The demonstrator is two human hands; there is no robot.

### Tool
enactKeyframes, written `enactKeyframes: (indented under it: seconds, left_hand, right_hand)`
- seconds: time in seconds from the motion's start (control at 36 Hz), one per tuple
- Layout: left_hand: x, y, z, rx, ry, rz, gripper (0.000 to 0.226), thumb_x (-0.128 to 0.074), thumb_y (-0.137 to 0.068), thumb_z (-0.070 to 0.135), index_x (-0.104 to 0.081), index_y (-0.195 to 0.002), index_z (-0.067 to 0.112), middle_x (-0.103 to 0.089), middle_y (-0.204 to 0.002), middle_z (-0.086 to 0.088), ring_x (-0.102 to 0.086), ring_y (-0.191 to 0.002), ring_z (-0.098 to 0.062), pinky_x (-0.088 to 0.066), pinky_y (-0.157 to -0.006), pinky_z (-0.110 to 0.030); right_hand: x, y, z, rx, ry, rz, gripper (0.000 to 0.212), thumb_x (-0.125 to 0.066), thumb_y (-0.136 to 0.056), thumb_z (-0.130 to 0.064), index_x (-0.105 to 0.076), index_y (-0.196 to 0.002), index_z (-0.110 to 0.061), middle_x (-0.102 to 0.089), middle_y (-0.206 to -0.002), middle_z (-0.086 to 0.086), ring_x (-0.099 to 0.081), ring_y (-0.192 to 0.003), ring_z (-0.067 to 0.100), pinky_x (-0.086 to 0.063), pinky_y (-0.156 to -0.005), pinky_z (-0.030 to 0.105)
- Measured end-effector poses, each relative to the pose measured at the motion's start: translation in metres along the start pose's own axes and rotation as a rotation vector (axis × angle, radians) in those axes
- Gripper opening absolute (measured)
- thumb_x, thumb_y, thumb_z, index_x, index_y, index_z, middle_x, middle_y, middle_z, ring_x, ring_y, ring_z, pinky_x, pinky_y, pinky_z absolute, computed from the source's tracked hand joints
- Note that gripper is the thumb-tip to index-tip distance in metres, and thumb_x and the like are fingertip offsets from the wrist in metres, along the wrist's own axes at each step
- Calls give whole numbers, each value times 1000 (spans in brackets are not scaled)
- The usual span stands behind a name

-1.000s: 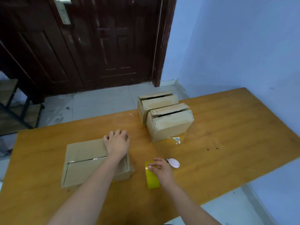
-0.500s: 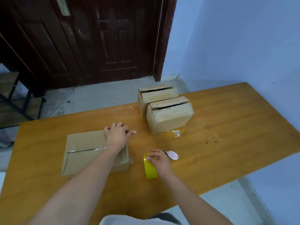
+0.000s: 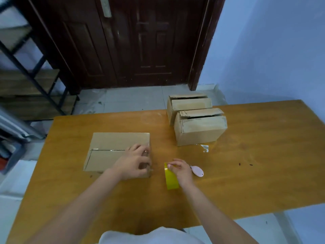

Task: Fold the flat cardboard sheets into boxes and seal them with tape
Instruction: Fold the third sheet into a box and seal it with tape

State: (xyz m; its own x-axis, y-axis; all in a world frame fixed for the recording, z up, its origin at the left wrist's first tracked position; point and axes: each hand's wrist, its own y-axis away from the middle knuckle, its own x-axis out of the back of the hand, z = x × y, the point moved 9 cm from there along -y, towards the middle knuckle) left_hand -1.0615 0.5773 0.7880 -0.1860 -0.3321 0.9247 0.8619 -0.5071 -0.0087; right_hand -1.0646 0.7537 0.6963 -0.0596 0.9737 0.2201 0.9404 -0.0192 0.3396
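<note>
A closed cardboard box [image 3: 109, 148] lies on the wooden table [image 3: 255, 173], with clear tape along its top seam. My left hand [image 3: 135, 163] curls over the box's right end, fingers wrapped down its right edge. A yellow tape roll [image 3: 171, 178] stands on edge just right of the box. My right hand [image 3: 180, 170] holds the roll from the right, fingertips pinching at its top. Two more folded boxes, the nearer box [image 3: 200, 127] and the farther box [image 3: 189, 104], stand at the back of the table with their tops slightly gaping.
A small pink cutter [image 3: 197, 170] lies right beside my right hand. A scrap of clear tape [image 3: 204, 147] sits in front of the nearer box. A dark wooden door [image 3: 123, 41] and a metal shelf [image 3: 26, 81] stand beyond the table's far edge.
My left hand slid from flat on the box's top right corner down onto its right end, fingers now curled over the edge. The right hand stays on the tape roll.
</note>
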Motion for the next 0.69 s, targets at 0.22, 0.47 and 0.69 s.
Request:
enactKeyframes:
  seconds: [0.22, 0.47, 0.69]
  left_hand:
    - [-17, 10, 8, -64, -152, 57, 12, -60, -71, 41, -65, -74, 31, -59, -120, 0, -45, -110, -34, -54, -80, -44]
    - [-30, 16, 9, 49, -178, 224, 35, -43, -89, 37, -67, -71, 19, -62, -122, -2, -43, -121, -34, -54, -84, -43]
    - [-20, 19, 21, 102, -209, 420, 33, -42, -88, 25, -73, -87, 14, -67, -112, -3, -45, -118, -26, -28, -107, -41]
  right_hand:
    - [-7, -5, 1, 9, 20, -31, 10, -72, -80, -7, -73, -89, -12, -54, -108, 4, -54, -104, 17, -40, -81, 20]
    - [-7, -6, 4, -8, 81, -32, 13, -71, -82, -11, -74, -94, -7, -54, -110, 3, -52, -101, 13, -37, -71, 4]
    - [-2, -5, 4, -20, 90, -11, 14, -70, -83, -12, -74, -95, -6, -54, -111, 3, -51, -102, 14, -32, -68, -6]
